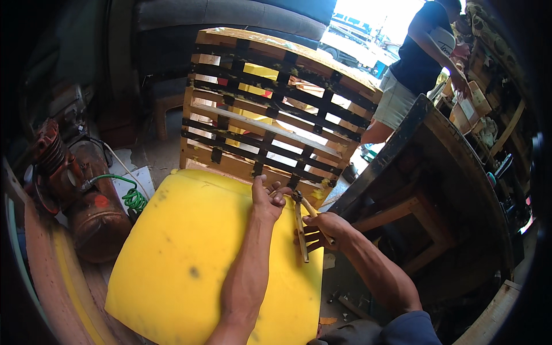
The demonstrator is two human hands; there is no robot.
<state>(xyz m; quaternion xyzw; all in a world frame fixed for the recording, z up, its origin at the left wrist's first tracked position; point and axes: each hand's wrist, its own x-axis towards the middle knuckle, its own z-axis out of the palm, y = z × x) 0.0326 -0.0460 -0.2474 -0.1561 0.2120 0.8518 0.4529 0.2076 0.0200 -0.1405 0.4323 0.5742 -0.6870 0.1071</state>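
My right hand (326,227) grips a pair of pincers (303,230) by its pale handles, which stand apart. The dark jaws are up at the lower rail of a wooden frame (339,154) standing on edge. Just left of the jaws is my left hand (269,196), its fingers curled near the end of a black strap; whatever it holds is hidden. Black webbing straps (230,73) cross the frame in a lattice, with yellowish tufts stuck to them. Below both forearms lies a large yellow foam block (190,253) with a few dark spots, against the foot of the frame.
At the left stands a rusty air compressor (95,213) with a coiled green hose (134,199). A dark curved panel (397,155) leans at the right. Beyond it, another person (417,63) reaches toward cluttered shelves. A grey upholstered piece (230,14) is behind the frame.
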